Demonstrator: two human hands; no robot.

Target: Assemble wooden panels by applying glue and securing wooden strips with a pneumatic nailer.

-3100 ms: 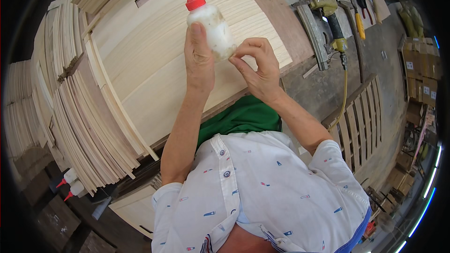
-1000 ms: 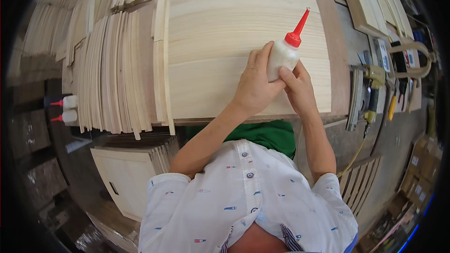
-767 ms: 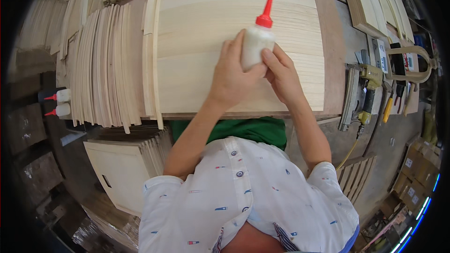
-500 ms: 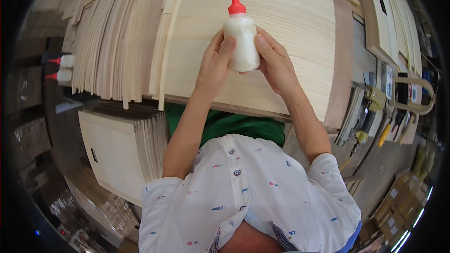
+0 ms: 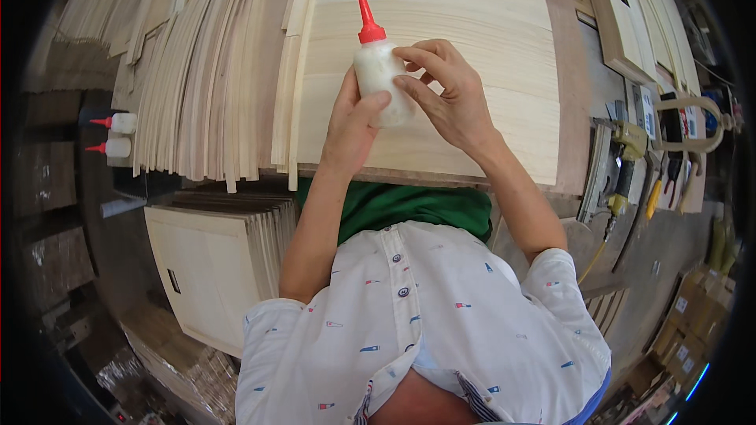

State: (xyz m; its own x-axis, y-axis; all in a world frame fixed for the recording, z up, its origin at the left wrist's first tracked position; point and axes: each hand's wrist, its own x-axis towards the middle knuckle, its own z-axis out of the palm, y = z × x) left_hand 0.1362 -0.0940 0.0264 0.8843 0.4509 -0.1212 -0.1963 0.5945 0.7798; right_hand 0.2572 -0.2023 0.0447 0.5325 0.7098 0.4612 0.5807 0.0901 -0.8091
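A white squeeze glue bottle (image 5: 380, 71) with a long red nozzle stands nearly upright, tilted slightly left, above the pale wooden panel (image 5: 480, 114). My left hand (image 5: 352, 127) is wrapped round its lower left side, thumb across the front. On the bottle's right, my right hand (image 5: 447, 93) has bent fingers, with the index fingertip and thumb tip apart at its upper side. Both tips appear to touch the bottle, though they do not wrap round it. The left fingers behind the bottle are hidden.
Stacked wood strips (image 5: 205, 83) lie left of the panel, with two more red-tipped bottles (image 5: 120, 146) beyond. Upright panels (image 5: 209, 271) stand below them. At right are a power tool (image 5: 630, 142) with a yellow cord, a clamp (image 5: 701, 144) and a yellow-handled tool (image 5: 654, 198).
The bottle has moved left and slightly down, still in my left hand. My right hand has loosened from around its side, its fingertips now at the bottle's upper right. The view has shifted slightly.
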